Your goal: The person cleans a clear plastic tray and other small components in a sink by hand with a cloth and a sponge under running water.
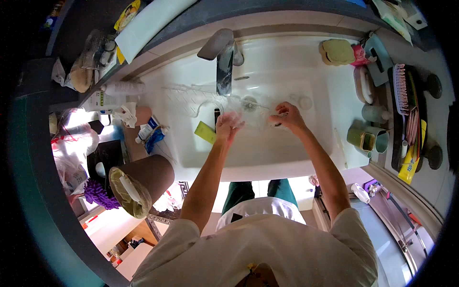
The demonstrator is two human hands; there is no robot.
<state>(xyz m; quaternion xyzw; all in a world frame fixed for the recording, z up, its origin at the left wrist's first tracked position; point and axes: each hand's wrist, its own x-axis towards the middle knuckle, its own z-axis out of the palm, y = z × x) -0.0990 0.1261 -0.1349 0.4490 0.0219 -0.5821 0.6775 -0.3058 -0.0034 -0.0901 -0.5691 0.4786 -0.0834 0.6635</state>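
Observation:
Both my hands are inside a white washbasin (191,153), in front of the dark faucet (224,71). My left hand (228,126) is blurred, and how its fingers lie cannot be told. Next to it are a yellow-green rectangular piece (205,132) and a small black object (217,115). My right hand (289,117) has its fingers curled together in a pinch; something small and dark shows at the fingertips, too small to name. A hazy, see-through patch lies between the hands, over the basin floor near the drain (249,102).
A brown bin (155,174) stands left of the basin. Bottles and a blue-and-white tube (148,129) crowd the left edge. Along the right are a green sponge (337,51), a soap dish (364,85), green cups (377,138) and a pink-bristled hairbrush (400,88).

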